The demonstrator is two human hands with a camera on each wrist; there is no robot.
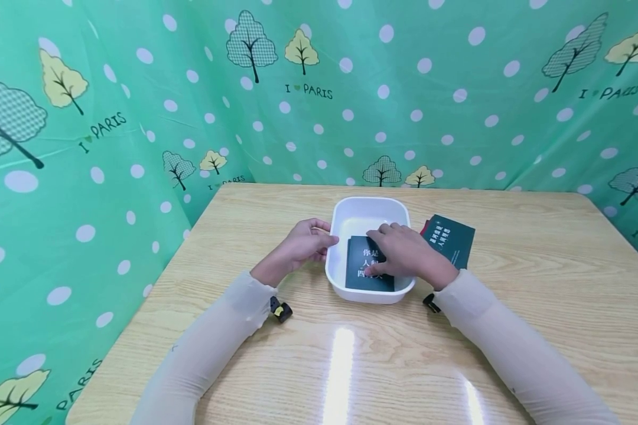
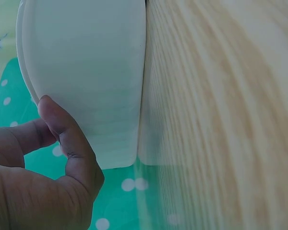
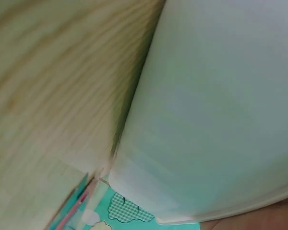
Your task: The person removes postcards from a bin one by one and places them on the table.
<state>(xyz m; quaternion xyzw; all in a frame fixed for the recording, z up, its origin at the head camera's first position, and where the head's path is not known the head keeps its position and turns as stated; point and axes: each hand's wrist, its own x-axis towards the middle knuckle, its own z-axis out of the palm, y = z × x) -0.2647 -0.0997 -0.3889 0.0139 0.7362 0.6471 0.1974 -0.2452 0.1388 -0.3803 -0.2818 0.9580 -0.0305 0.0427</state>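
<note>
A white plastic basin (image 1: 369, 206) sits on the wooden table. My left hand (image 1: 304, 242) pinches its left rim; in the left wrist view the thumb (image 2: 62, 120) lies against the outer wall (image 2: 96, 86). Inside the basin lies a dark green book (image 1: 358, 277) with white characters on its cover. My right hand (image 1: 406, 251) reaches over the right rim and rests on this book, thumb on the cover and fingers spread toward its top edge. The hand hides the book's upper right part. The right wrist view shows mostly the basin's outer wall (image 3: 206, 120).
Right of the basin, another dark green book (image 1: 459, 236) lies on the table (image 1: 542, 283), with a red edge (image 1: 426, 224) showing beside it, partly behind my right hand. A green dotted curtain (image 1: 340, 136) hangs along the table's back and left sides.
</note>
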